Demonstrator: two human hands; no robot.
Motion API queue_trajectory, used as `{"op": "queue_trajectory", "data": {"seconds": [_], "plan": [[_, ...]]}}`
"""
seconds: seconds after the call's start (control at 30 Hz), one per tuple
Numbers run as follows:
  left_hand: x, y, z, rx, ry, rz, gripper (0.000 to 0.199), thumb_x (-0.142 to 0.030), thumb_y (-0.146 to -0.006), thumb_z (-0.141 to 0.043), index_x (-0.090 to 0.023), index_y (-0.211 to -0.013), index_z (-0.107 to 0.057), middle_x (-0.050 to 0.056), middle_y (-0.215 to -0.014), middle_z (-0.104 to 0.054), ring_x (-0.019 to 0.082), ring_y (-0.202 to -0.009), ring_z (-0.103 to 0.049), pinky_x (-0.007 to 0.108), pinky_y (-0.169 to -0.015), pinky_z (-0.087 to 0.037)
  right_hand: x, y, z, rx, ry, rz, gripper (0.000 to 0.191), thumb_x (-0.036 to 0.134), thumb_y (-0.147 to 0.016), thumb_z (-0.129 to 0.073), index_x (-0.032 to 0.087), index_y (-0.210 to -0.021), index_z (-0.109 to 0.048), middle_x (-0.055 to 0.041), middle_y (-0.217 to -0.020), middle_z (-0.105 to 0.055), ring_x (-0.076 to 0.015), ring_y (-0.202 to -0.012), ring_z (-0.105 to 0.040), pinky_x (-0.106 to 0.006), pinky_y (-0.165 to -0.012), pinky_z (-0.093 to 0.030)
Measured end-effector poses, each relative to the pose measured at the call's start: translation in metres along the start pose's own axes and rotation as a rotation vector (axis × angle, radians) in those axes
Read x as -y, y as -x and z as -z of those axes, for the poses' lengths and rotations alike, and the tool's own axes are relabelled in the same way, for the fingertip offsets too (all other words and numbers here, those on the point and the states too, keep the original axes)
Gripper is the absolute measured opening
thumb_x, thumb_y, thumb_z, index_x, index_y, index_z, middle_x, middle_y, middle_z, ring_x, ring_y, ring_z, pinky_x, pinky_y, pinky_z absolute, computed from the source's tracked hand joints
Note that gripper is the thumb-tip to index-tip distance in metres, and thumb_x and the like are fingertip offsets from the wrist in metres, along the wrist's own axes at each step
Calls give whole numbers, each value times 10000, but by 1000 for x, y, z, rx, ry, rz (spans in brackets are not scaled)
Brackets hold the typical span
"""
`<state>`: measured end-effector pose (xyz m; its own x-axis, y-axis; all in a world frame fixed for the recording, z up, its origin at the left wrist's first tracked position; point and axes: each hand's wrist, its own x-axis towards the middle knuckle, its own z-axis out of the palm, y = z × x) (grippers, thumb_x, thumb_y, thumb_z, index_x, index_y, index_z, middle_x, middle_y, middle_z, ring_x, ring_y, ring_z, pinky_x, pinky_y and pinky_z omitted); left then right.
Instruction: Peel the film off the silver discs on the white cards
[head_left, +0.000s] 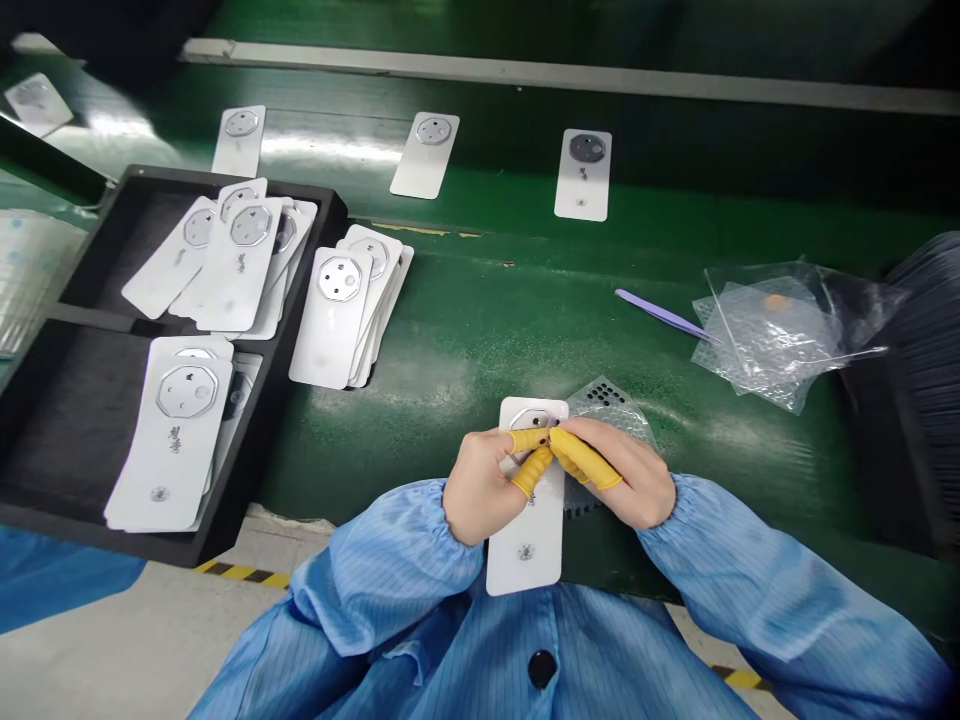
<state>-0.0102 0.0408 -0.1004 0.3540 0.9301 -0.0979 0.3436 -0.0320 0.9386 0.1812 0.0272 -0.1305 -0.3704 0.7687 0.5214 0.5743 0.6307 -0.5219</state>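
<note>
A white phone back cover [525, 545] with a camera ring lies in front of me at the table edge, below both hands. My left hand [487, 480], in yellow finger cots, is closed in a pinch over the camera ring. Opposite it, my right hand [619, 470], also in yellow finger cots, is pinched closed, its fingertips meeting those of the left. A tiny dark spot shows between the fingertips; what they hold is too small to name. Partly under the right hand and the cover lies a clear sheet [604, 395] with small black dots.
A black divided tray [289, 340] at left holds several phone covers [180, 430]. Beside it stands a fanned stack of covers [330, 320]. More single covers [424, 160] lie along the back. Purple tweezers [660, 312] and clear plastic bags [780, 335] are at right.
</note>
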Motion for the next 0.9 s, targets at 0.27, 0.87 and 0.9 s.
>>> {"op": "queue_trajectory", "data": {"seconds": [0.27,0.87,0.9], "plan": [[11,-9,5,16,-180,-23,191,-186,-795,-588,-183,-922,-731,69,-892,-761,233,-795,-719,345,-743,-577,-8,-20,-15,-32,-94,-97,176,137,-867,-559,172,-1036,-595,-91,-955,-644,-162,-861,-630,-304,-738,-559],[-42,25,1,-246,-158,-165,119,-169,-786,-621,-162,-893,-672,11,-606,-692,157,-515,-657,227,-477,-513,50,-29,24,-136,33,-40,357,99,-818,-603,253,-1140,-604,-10,-903,-670,-179,-832,-653,-465,-923,-554],[-41,25,0,-252,-191,-173,93,-166,-778,-628,-165,-861,-671,19,-622,-701,164,-526,-664,233,-486,-519,50,-27,24,-139,30,-46,376,97,-821,-593,258,-1161,-593,-10,-898,-671,-181,-814,-651,-477,-922,-552]]}}
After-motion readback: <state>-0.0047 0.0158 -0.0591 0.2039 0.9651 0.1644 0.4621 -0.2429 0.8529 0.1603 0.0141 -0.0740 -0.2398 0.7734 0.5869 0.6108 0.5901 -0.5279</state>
